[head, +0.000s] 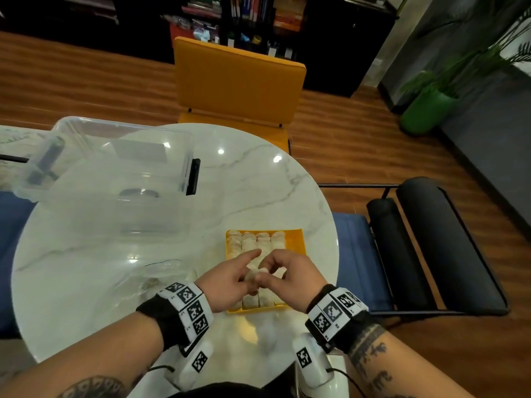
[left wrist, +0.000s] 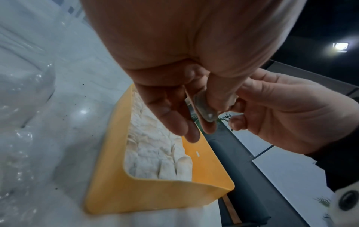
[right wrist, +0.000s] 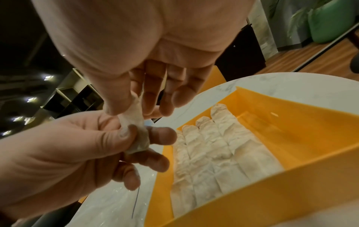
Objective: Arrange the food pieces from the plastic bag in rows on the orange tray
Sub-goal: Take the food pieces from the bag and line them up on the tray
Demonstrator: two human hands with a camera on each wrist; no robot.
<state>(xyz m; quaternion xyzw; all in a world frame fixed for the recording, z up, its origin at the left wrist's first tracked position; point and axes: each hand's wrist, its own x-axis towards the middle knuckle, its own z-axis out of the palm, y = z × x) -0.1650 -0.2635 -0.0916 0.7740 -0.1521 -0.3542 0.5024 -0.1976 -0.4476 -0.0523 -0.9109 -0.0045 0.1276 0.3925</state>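
Observation:
An orange tray [head: 296,242] lies on the marble table near its right front edge. Pale rolled food pieces [head: 250,242] fill its left part in close rows, and its right strip is bare. Both hands hover over the tray's middle and share one pale food piece [right wrist: 136,127]. My right hand [right wrist: 132,107] pinches its upper end between thumb and fingers. My left hand [right wrist: 145,135] pinches its lower end. In the head view the left hand [head: 244,271] and right hand [head: 270,271] meet fingertip to fingertip. The crumpled clear plastic bag [head: 152,277] lies left of the tray.
A large clear plastic bin [head: 115,173] stands at the table's back left. An orange chair [head: 238,81] is behind the table, and a black chair [head: 431,248] is to the right. The round table's edge [head: 336,225] curves close to the tray's right side.

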